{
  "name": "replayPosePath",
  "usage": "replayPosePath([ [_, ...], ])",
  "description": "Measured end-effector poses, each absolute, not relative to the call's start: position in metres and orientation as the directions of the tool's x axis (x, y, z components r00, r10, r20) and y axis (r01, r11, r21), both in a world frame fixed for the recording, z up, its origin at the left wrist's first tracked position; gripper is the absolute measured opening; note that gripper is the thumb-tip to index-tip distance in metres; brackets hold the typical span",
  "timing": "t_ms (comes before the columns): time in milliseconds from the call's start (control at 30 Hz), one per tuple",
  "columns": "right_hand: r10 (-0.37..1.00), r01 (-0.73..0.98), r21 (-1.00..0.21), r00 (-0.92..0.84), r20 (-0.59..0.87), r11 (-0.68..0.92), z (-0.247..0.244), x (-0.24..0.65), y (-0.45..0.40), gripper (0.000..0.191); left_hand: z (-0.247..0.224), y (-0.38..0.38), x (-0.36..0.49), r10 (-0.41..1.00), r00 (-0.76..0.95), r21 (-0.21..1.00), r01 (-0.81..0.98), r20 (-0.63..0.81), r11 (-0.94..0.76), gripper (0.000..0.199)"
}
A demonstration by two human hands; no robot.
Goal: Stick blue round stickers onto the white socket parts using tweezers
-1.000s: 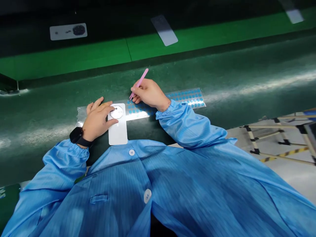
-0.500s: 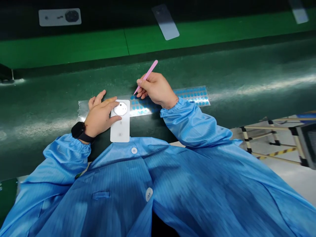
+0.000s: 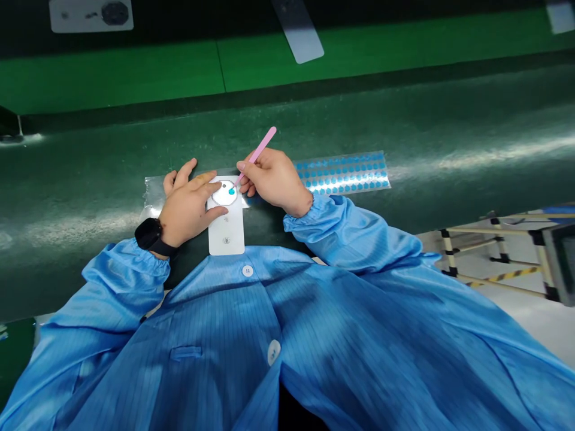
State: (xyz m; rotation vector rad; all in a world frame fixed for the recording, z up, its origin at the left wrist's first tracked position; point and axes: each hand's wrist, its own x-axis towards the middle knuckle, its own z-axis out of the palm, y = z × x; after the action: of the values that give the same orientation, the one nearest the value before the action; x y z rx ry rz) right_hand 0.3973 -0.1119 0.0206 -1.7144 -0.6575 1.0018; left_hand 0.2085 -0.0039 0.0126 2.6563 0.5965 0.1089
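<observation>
Pink tweezers (image 3: 262,145) are pinched in my right hand (image 3: 277,179), their tip at a small blue dot (image 3: 232,191) over the octagonal area of a white panel (image 3: 226,232). My left hand (image 3: 188,208) rests on the panel's left side, thumb and fingers around the octagon and other fingers spread, steadying it. Beneath and beside the panel lies a clear sheet with rows of blue dots (image 3: 344,173), partly covered by my right hand. Whether the dot touches the panel I cannot tell.
A green work surface (image 3: 449,131) runs across the view. Beyond it, on a darker and brighter green strip, lie a white panel (image 3: 74,16) at the left, another (image 3: 302,39) in the middle and a third (image 3: 560,17) at the right. A pipe-frame rack (image 3: 494,230) stands at the right.
My right hand has moved the tweezers left and down from the sheet to the panel, where a blue dot now shows. The panel and my left hand sit slightly further right.
</observation>
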Motion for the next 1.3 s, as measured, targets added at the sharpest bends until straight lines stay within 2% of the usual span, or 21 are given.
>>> replayPosePath([
  [433,0.795,0.012,-0.939,0.537,-0.283,-0.343,0.0203,0.3945,-0.1141,0.032,0.0113,-0.0037,0.2079,0.432,0.902,0.412,0.394,0.0,-0.822,0.04],
  [667,0.807,0.049,-0.943,0.533,-0.255,-0.33,0.0177,0.3955,-0.116,0.024,0.0122,-0.0044,0.2079,0.436,0.9,0.412,0.4,-0.007,-0.819,0.04],
  [933,0.797,0.032,-0.945,0.547,-0.256,-0.325,0.0171,0.3935,-0.1158,0.027,0.0122,-0.0045,0.207,0.433,0.902,0.417,0.393,0.0,-0.82,0.041],
  [1300,0.814,0.101,-0.947,0.544,-0.203,-0.303,0.0109,0.3957,-0.1181,0.028,0.0106,-0.0034,0.2053,0.43,0.903,0.404,0.392,0.004,-0.827,0.04],
])
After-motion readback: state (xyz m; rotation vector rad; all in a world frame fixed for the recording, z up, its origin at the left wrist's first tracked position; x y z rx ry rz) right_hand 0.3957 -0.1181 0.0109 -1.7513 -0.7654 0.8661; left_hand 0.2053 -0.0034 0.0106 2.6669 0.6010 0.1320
